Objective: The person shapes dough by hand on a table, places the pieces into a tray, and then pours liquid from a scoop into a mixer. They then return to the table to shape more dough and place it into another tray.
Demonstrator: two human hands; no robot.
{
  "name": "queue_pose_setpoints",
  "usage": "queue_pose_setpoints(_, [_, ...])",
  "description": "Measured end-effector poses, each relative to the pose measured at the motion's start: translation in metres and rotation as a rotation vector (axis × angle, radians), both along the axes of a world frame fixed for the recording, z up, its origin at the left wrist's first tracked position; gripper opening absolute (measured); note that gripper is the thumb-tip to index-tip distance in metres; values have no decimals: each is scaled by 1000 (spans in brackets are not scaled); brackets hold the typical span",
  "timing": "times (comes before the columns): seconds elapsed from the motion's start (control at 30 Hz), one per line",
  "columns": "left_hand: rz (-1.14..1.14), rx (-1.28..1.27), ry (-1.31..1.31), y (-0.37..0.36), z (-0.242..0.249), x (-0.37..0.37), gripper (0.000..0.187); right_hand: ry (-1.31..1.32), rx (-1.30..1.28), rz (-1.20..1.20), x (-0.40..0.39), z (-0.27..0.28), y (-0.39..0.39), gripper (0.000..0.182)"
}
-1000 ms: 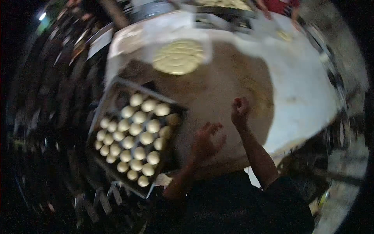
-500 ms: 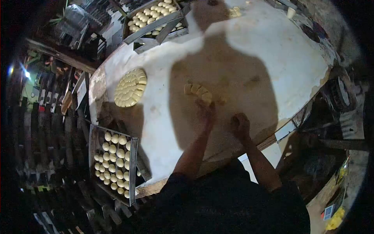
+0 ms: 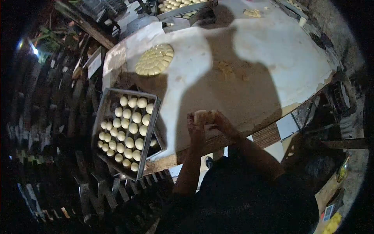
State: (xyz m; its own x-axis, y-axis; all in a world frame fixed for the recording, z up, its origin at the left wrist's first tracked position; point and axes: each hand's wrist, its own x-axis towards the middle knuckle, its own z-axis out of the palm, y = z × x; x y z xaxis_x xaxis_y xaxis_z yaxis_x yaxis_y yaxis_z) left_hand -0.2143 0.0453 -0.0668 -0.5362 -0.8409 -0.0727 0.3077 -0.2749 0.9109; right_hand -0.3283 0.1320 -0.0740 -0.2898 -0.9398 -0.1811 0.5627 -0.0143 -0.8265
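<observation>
My left hand [image 3: 196, 125] and my right hand [image 3: 221, 124] meet above the near edge of the table, in shadow. A pale piece of dough [image 3: 202, 116] is between them, with the fingers of both hands curled round it. How much of it each hand covers is hard to make out. Beyond the hands, a short strip of cut dough [image 3: 226, 70] lies on the tabletop. To the left sits a metal tray [image 3: 150, 134] with rows of round dough balls [image 3: 133, 128]. Farther back is a flat round of dough [image 3: 154, 59] cut into many pieces.
More trays [image 3: 187, 8] of dough balls stand stacked at the back of the pale table [image 3: 280, 50]. Another flat piece of dough [image 3: 252, 13] lies at the far side, near a small pale cup [image 3: 302, 22]. A wooden beam [image 3: 87, 23] crosses the back left.
My left hand has drawn back from the dough strip towards me, and my right hand has moved in beside it. The view has shifted, so the tray and dough round appear farther right and higher.
</observation>
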Motion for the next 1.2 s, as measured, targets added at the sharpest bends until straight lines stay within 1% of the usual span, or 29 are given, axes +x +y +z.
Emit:
queue_pose_setpoints(0.03, [1,-30,48,8,8,1,29,98,33,-97,7,3,-4,42])
queue_pose_setpoints(0.1, [81,-283,-137,10,16,8,27,285,97,-287,10,3,-7,37])
queue_pose_setpoints(0.13, [108,-411,-241,10,15,15,26,343,155,-306,2,4,-1,32])
queue_pose_setpoints(0.17, [167,-306,-236,8,6,23,27,398,211,-327,-14,5,8,28])
queue_pose_setpoints(0.23, [286,-113,-220,-7,-29,35,30,582,497,-446,-55,8,26,20])
queue_pose_setpoints(0.27, [229,-503,-511,-12,-58,51,30,587,334,-530,-86,-17,46,20])
queue_pose_setpoints(0.3, [166,-897,-798,-13,-96,76,31,719,278,-585,-121,-53,69,22])
queue_pose_setpoints(0.33, [61,-1134,-965,-19,-86,80,31,854,226,-646,-155,-89,91,25])
queue_pose_setpoints(0.37, [-22,-1390,-1094,-26,-77,84,32,1317,199,-514,-187,-111,115,27])
queue_pose_setpoints(0.4, [-148,-1482,-1105,-27,-9,78,32,1770,120,-464,-218,-132,139,29])
queue_pose_setpoints(0.47, [-260,-1418,-1162,-53,11,66,34,2323,-10,-165,-253,-123,140,27])
queue_pose_setpoints(0.5, [-240,-1270,-1198,-81,-23,60,34,2252,67,-142,-260,-92,133,28])
queue_pose_setpoints(0.53, [-223,-1122,-1228,-101,-40,51,34,2173,145,-115,-263,-74,118,28])
queue_pose_setpoints(0.6, [-3,-976,-1041,-102,-31,-3,29,1989,338,-145,-270,-88,72,30])
queue_pose_setpoints(0.63, [109,-907,-943,-97,-26,-34,27,1879,343,-177,-255,-85,49,31])
queue_pose_setpoints(0.67, [158,-933,-947,-81,-24,-57,35,1769,343,-213,-239,-79,25,32])
queue_pose_setpoints(0.7, [217,-957,-946,-59,-25,-72,42,1648,257,-262,-213,-67,20,34])
queue_pose_setpoints(0.73, [99,-1174,-974,-54,-90,-65,34,1631,340,-82,-202,-76,38,35])
queue_pose_setpoints(0.77, [-215,-1286,-1236,-37,-63,-66,31,1609,422,106,-191,-84,56,37])
queue_pose_setpoints(0.8, [-189,-1284,-1191,-20,-67,-47,28,1585,496,291,-180,-93,74,38])
queue_pose_setpoints(0.83, [-164,-1283,-1145,-2,-72,-28,26,1675,404,364,-192,-101,95,37])
queue_pose_setpoints(0.87, [-356,-1150,-1271,-18,-56,-16,25,1763,303,429,-204,-109,117,37])
queue_pose_setpoints(0.9, [-554,-995,-1382,-37,-41,-2,24,1810,232,361,-236,-140,128,36])
queue_pose_setpoints(0.93, [-756,-822,-1474,-50,-31,11,23,1763,274,310,-262,-138,118,37])
queue_pose_setpoints(1.0, [44,-1190,-1419,-87,-69,36,21,1675,354,193,-295,-113,77,38])
queue_pose_setpoints(1.07, [261,-942,-1106,-118,-51,-12,22,1606,407,45,-284,-79,20,39])
queue_pose_setpoints(1.13, [306,-811,-1045,-114,-62,-46,22,1589,344,-79,-244,-68,6,41])
queue_pose_setpoints(1.17, [240,-706,-1061,-95,-41,-60,22,1607,249,-124,-225,-73,12,43])
queue_pose_setpoints(1.2, [173,-890,-1044,-83,-46,-54,21,1622,148,-170,-214,-81,21,45])
